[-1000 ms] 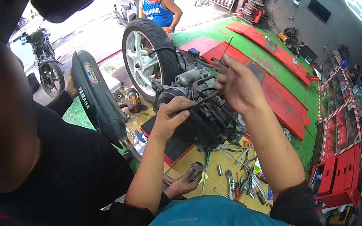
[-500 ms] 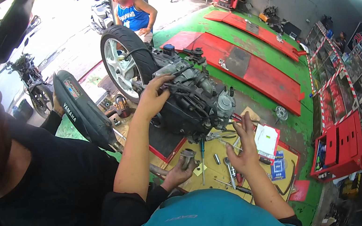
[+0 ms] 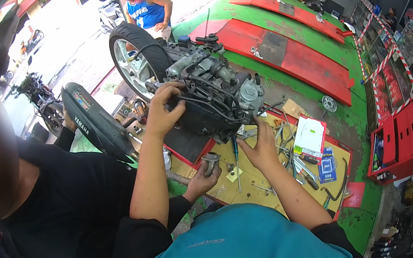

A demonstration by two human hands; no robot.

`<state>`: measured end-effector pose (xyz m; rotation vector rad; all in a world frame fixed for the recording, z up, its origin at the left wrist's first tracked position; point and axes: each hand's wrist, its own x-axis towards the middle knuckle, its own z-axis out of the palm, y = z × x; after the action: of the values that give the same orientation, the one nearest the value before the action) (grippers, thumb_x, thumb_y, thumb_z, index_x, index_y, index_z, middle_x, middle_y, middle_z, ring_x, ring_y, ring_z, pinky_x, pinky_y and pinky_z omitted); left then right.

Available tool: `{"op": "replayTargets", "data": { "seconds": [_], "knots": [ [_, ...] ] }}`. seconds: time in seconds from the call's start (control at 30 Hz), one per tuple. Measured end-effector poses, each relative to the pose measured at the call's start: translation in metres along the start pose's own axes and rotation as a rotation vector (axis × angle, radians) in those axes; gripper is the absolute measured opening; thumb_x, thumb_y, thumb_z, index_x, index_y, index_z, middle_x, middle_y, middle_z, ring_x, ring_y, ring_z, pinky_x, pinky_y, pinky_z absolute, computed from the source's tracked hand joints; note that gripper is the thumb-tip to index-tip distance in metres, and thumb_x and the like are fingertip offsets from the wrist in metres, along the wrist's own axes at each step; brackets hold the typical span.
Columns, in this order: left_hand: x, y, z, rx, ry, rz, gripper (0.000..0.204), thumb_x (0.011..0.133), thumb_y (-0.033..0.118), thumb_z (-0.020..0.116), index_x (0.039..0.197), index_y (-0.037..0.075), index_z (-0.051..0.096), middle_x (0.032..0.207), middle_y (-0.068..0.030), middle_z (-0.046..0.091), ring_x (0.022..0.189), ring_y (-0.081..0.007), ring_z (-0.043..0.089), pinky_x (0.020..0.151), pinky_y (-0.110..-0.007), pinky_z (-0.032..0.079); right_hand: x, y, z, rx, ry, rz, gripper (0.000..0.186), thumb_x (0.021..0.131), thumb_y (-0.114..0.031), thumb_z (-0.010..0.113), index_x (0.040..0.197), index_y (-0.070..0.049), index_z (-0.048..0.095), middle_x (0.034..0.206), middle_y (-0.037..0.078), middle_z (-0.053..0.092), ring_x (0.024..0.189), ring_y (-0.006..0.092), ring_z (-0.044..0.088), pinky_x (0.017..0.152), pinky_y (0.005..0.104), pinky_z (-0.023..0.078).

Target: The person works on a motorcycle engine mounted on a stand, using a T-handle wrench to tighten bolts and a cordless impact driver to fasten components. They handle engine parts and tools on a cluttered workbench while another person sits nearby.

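Observation:
A scooter engine, dark with grey castings, stands in front of me with its white-spoked rear wheel at the far left end. My left hand is at its near side, thumb and fingers curled round a black hose. At the engine's right end my right hand is raised, thumb and fingers apart, its fingertips close to the casing below a round grey cover. Whether they touch is hard to tell. Beneath the engine a blue-handled screwdriver points down at the tan tabletop.
A co-worker at my left holds a flanged metal pipe and a long black exhaust muffler. Tools, papers and a blue packet lie on the tabletop. Another person stands beyond the wheel. Red ramps lie behind; a red tool cabinet stands right.
My right hand has moved up and left to the engine's end. My left hand has gone from lying over the engine to curling round the hose. The view has shifted slightly.

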<state>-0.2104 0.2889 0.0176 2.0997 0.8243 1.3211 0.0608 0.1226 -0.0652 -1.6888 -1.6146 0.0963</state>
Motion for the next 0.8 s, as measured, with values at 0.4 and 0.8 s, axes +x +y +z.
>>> {"op": "replayTargets", "data": {
  "seconds": [0.4,0.8],
  "knots": [
    [0.019,0.016,-0.01,0.1,-0.11,-0.141,0.022,0.073,0.011,0.071,0.091,0.0,0.064,0.108,-0.013,0.069,0.113,-0.0293,0.061,0.1,-0.039,0.046,0.026,-0.001,-0.018,-0.01,0.227,-0.358,0.026,0.083,-0.012,0.078,0.107,-0.008,0.068,0.102,0.014,0.061,0.1,0.0347,0.058,0.094,0.0484,0.041],
    [-0.011,0.023,0.017,0.455,0.056,0.226,0.036,0.071,0.008,0.072,0.107,0.004,0.073,0.124,-0.0126,0.062,0.118,-0.0312,0.06,0.101,-0.044,0.049,-0.052,0.028,-0.012,-0.153,-0.138,-0.191,0.043,0.089,-0.016,0.071,0.13,-0.01,0.063,0.106,0.008,0.062,0.108,0.0273,0.058,0.1,0.0521,0.037]
  ]
}}
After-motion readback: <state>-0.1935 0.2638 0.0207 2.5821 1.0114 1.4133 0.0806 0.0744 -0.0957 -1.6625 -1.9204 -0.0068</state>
